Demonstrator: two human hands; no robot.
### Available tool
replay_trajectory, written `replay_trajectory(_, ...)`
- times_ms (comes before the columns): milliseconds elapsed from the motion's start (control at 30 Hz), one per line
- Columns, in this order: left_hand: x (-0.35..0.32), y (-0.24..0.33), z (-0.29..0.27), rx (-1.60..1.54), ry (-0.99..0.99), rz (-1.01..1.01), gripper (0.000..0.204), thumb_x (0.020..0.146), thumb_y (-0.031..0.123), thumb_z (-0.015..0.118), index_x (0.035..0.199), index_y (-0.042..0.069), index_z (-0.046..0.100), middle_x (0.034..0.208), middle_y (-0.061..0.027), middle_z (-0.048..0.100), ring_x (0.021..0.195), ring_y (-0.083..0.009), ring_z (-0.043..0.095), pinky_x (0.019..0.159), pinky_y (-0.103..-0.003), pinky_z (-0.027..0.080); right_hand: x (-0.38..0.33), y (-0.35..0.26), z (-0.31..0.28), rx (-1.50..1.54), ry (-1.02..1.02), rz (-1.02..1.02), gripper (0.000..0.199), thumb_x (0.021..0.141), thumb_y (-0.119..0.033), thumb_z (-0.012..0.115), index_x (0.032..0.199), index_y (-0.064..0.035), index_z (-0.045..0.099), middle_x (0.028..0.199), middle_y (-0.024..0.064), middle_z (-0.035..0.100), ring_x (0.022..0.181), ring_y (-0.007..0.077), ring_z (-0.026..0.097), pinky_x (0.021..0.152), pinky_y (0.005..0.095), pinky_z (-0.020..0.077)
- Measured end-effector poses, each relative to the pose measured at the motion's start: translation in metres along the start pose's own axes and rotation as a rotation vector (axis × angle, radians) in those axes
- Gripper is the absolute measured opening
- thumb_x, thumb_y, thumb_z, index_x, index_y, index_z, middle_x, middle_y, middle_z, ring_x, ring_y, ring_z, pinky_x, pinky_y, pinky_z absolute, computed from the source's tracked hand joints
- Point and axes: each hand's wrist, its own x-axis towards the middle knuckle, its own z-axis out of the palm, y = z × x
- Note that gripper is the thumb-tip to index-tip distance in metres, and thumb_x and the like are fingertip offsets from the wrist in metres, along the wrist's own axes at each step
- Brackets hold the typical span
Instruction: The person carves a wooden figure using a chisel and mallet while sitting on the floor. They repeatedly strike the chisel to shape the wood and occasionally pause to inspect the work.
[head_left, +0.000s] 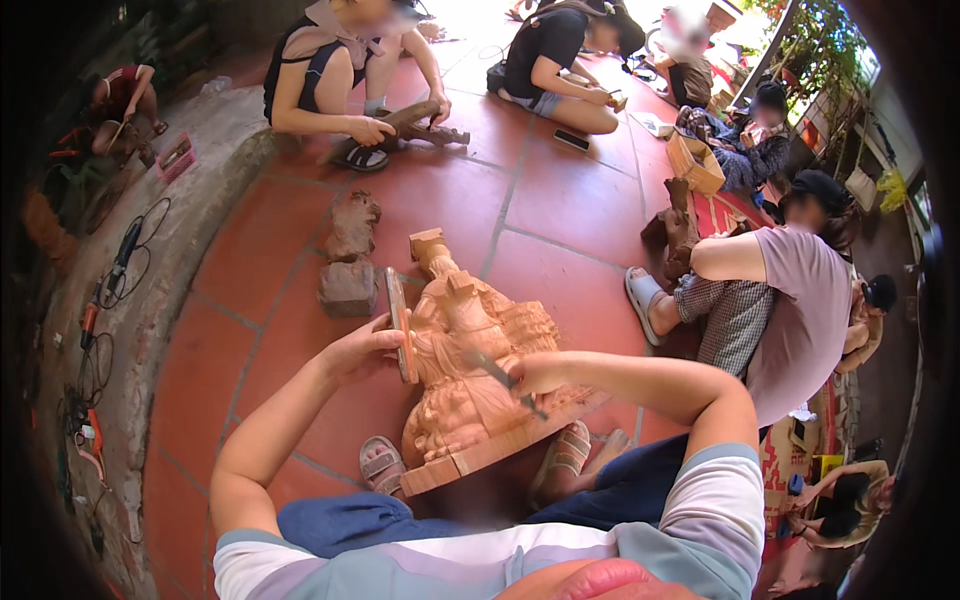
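Observation:
A carved wooden statue point(465, 340) lies tilted between my sandalled feet, its flat base toward me and its narrow top pointing away. My left hand point(365, 348) is closed on a thin rectangular slab point(400, 325), held upright along the statue's left side; whether it touches the wood I cannot tell. Over the statue's lower right part, my right hand point(540, 373) grips a slim grey hand tool point(492, 368), smeared by motion. One end of it points at the carved middle, the other sticks out below my fist. The tool's exact kind is not clear.
Two rough blocks point(349, 288) stand beyond my left hand on the red tiles point(285, 300). A person point(800, 290) crouches close on my right; another point(345, 75) works on dark wood ahead. Corded power tools point(125, 250) lie on the concrete ledge point(190, 235) at left.

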Motion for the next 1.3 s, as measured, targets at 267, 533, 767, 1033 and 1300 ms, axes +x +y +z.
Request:
replay_trajectory(267, 0.000, 0.028, 0.030, 0.174, 0.091, 0.108, 0.096, 0.072, 0.038, 0.070, 0.142, 0.002, 0.014, 0.117, -0.0099, 0.046, 0.109, -0.0194, 0.048, 0.091, -0.034, 0.041, -0.013, 0.038, -0.007, -0.763, 0.420, -0.269, 0.021, 0.080, -0.017, 0.058, 0.098, -0.0051, 0.059, 0.080, 0.0175, 0.063, 0.079, 0.0366, 0.062, 0.068, 0.0453, 0.0482)
replay_trajectory(533, 0.010, 0.039, 0.040, 0.287, 0.199, 0.154, 0.094, 0.073, 0.043, 0.066, 0.141, 0.001, 0.019, 0.117, -0.0113, 0.047, 0.108, -0.0228, 0.051, 0.092, -0.034, 0.041, 0.001, 0.037, 0.015, -0.811, 0.213, -0.322, 0.023, 0.076, -0.014, 0.054, 0.094, -0.0022, 0.061, 0.087, 0.0184, 0.064, 0.085, 0.0345, 0.063, 0.072, 0.0420, 0.0503)
replay_trajectory(767, 0.017, 0.019, 0.037, -0.165, 0.118, 0.191, 0.081, 0.078, 0.042, 0.065, 0.138, 0.006, 0.025, 0.109, -0.0082, 0.051, 0.090, -0.0197, 0.056, 0.081, -0.035, 0.047, -0.013, 0.021, -0.051, 0.311, 0.371, -0.253, 0.024, 0.081, -0.012, 0.056, 0.102, -0.0003, 0.055, 0.078, 0.0103, 0.065, 0.065, 0.0156, 0.065, 0.057, 0.0288, 0.0549)
replay_trajectory(1033, 0.024, 0.005, 0.001, -0.219, 0.124, 0.335, 0.061, 0.084, 0.042, 0.060, 0.131, 0.012, 0.035, 0.098, -0.0028, 0.051, 0.077, -0.0129, 0.053, 0.071, -0.031, 0.048, 0.079, -0.044, -0.066, 1.034, 0.486, -0.641, 0.029, 0.086, -0.015, 0.039, 0.108, -0.0044, 0.055, 0.091, 0.0129, 0.064, 0.065, 0.0125, 0.059, 0.051, 0.0201, 0.0456)
replay_trajectory(1300, 0.013, 0.010, -0.002, -0.377, 0.367, 0.272, 0.048, 0.093, 0.050, 0.036, 0.121, 0.011, 0.046, 0.094, -0.0015, 0.055, 0.089, -0.0146, 0.053, 0.081, -0.031, 0.043, 0.133, -0.095, 0.009, 1.581, 0.338, -0.909, 0.022, 0.087, -0.013, 0.037, 0.102, -0.0035, 0.051, 0.067, 0.0023, 0.052, 0.043, 0.0091, 0.035, 0.039, 0.0232, 0.0316)
